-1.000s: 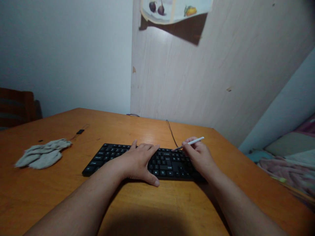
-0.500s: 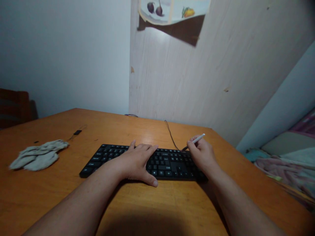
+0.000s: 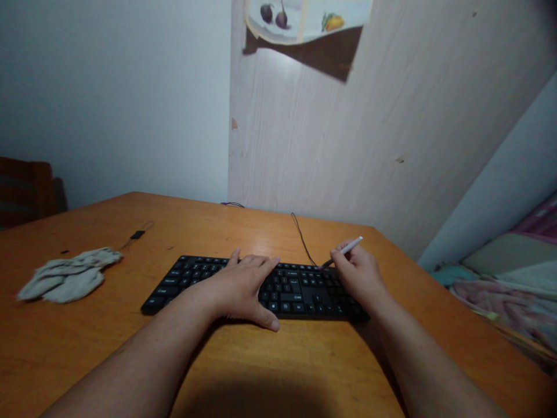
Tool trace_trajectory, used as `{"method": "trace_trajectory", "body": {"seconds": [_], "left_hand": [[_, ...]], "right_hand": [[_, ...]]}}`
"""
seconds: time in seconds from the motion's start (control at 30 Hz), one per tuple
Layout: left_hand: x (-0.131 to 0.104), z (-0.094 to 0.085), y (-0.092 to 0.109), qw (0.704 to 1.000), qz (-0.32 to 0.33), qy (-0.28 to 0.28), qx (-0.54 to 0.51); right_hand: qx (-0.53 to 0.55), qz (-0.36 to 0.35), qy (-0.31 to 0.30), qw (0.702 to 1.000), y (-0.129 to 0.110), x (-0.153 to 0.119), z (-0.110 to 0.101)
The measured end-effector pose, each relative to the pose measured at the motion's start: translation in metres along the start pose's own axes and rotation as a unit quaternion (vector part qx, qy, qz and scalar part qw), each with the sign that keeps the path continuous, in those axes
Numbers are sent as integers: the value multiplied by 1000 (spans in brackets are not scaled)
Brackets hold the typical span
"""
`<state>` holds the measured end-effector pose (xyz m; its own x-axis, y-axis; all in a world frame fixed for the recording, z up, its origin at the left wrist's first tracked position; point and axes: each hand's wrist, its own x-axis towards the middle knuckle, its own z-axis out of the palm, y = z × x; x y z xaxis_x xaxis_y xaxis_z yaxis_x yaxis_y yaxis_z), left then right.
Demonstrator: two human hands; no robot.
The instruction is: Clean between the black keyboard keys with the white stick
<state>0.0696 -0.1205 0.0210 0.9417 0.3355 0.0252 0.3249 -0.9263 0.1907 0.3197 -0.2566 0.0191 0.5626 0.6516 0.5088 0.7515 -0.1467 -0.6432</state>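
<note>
A black keyboard [image 3: 296, 293] lies on the wooden table in front of me. Across its middle rests my left hand [image 3: 243, 287], fingers spread over the keys and thumb at the near edge. My right hand [image 3: 357, 270] is closed round a slim tool [image 3: 350, 245] with a white handle and a dark tip. That tip is at the keyboard's far edge, right of centre, close to the black cable [image 3: 302, 238]. The right end of the keyboard is partly hidden under my right hand.
On the wooden table [image 3: 270, 366], a crumpled grey cloth [image 3: 69, 276] lies at the left, with a small black item [image 3: 137, 234] on a thin loop behind it. A wooden chair [image 3: 26, 188] stands far left. Bedding [image 3: 505, 290] is at the right.
The keyboard's right end has shifted very slightly to the right. Both hands stay in nearly the same places, and the tool is still in my right hand.
</note>
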Motion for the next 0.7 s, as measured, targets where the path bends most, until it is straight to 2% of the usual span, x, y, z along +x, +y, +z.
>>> {"method": "trace_trajectory", "body": {"seconds": [0.13, 0.27, 0.37, 0.47, 0.7], "left_hand": [[0, 0, 1, 1000, 2, 2, 2], [0, 0, 1, 1000, 2, 0, 2], [0, 0, 1, 1000, 1, -1, 0], [0, -1, 1, 1000, -1, -2, -1], [-1, -2, 2, 1000, -2, -9, -5]], "right_hand": [[155, 1, -65, 986, -10, -7, 8], [189, 1, -134, 973, -14, -13, 16], [141, -11, -143, 979, -12, -13, 14], [42, -29, -114, 992, -10, -10, 8], [-77, -34, -91, 992, -4, -2, -5]]}}
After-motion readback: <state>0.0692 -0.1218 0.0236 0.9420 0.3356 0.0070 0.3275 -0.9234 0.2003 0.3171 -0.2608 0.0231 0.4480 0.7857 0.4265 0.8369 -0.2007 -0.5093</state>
